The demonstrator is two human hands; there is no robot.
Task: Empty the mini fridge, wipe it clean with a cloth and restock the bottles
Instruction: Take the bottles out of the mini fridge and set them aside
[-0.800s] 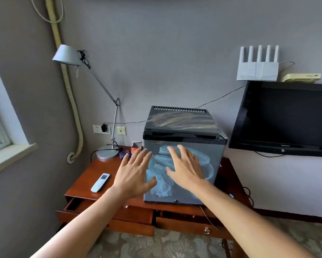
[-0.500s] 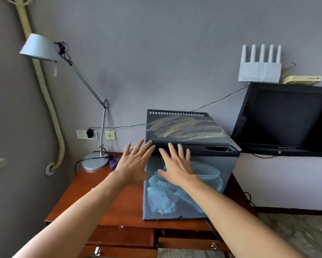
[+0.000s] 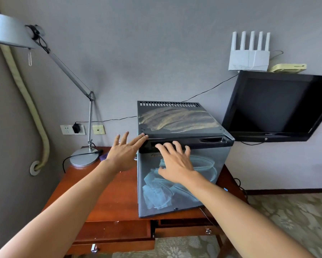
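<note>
Mini fridge (image 3: 178,183) on wooden desk (image 3: 104,198), door closed. Left hand (image 3: 125,153) flat-fingered at top corner, right hand (image 3: 177,162) splayed over door, gripping nothing. No bottles, no cloth visible. Task barely started.

Both arms bare, extended forward and up from the bottom corners. Left hand (image 3: 123,153): palm down, fingers straight and spread, fingertips (image 3: 144,136) at the fridge's (image 3: 177,183) top front-left corner; contact can't be confirmed. Right hand (image 3: 176,165): back to camera, fingers spread and slightly bent, tips at the top edge of the door front, thumb splayed left. Neither hand grips anything. Wrists roughly straight, forearms converging toward the middle.
</note>
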